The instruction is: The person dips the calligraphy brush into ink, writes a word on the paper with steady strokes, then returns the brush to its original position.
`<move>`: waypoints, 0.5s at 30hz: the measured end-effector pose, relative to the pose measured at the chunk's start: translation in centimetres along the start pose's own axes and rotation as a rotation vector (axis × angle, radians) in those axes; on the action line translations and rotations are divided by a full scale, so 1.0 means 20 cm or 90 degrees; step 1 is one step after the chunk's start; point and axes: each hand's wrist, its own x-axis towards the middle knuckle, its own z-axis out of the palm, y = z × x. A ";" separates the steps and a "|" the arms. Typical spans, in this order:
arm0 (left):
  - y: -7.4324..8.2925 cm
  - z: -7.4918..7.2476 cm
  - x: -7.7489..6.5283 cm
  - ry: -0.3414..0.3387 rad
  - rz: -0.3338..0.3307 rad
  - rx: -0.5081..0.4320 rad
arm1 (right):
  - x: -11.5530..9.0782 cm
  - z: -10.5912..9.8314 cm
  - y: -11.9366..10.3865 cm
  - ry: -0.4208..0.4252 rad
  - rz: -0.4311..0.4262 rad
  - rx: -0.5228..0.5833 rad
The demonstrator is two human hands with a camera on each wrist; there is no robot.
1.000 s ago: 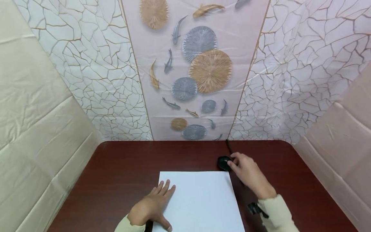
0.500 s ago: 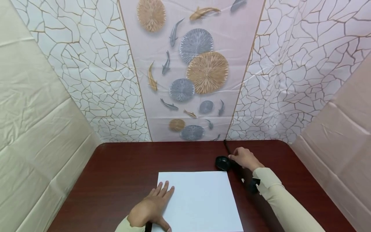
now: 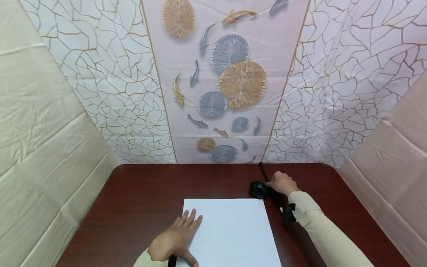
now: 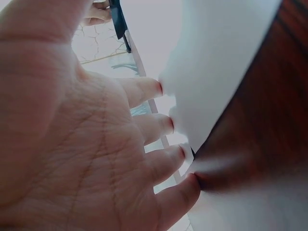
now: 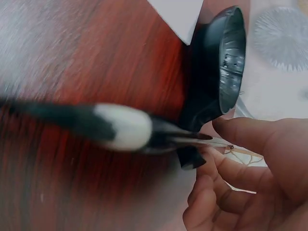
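A white sheet of paper [image 3: 233, 233] lies on the table, and my left hand [image 3: 175, 239] rests on its left edge with fingers spread. In the left wrist view, the left fingertips [image 4: 166, 125] touch the sheet. At its far right corner sits a black dish [image 3: 258, 189] with a glossy inside [image 5: 232, 67]. My right hand [image 3: 282, 183] is just right of the dish. In the right wrist view, its thumb and forefinger pinch the dark handle of a brush [image 5: 127, 127] beside the dish. The brush has white bristles with a dark tip, pointing back towards my wrist.
The reddish-brown table [image 3: 140, 207] ends at a patterned wall cloth [image 3: 227, 92]. Pale cloth panels close off the left [image 3: 50, 148] and the right [image 3: 390, 178]. A thin dark strip [image 3: 263, 171] runs from behind the dish to the table's back edge.
My right hand has moved slightly farther back, its forearm swinging outward, and the brush's white bristles have come into sight below it. The left hand and paper have stayed put.
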 end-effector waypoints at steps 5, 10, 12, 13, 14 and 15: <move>0.07 -0.08 -0.06 0.006 0.003 0.003 | 0.02 0.02 0.04 -0.013 0.008 0.103; 0.11 -0.14 -0.10 0.012 0.002 0.004 | 0.00 -0.01 0.04 -0.026 0.011 0.148; 0.12 -0.15 -0.11 0.011 0.001 0.005 | -0.01 -0.04 0.03 -0.031 0.009 0.140; 0.12 -0.15 -0.11 0.009 0.001 0.003 | -0.01 -0.05 0.03 -0.034 0.008 0.137; 0.11 -0.15 -0.10 0.007 0.001 0.001 | -0.01 -0.07 0.02 -0.040 0.007 0.135; 0.11 -0.15 -0.10 0.005 0.001 -0.003 | -0.02 -0.08 0.02 -0.046 0.006 0.137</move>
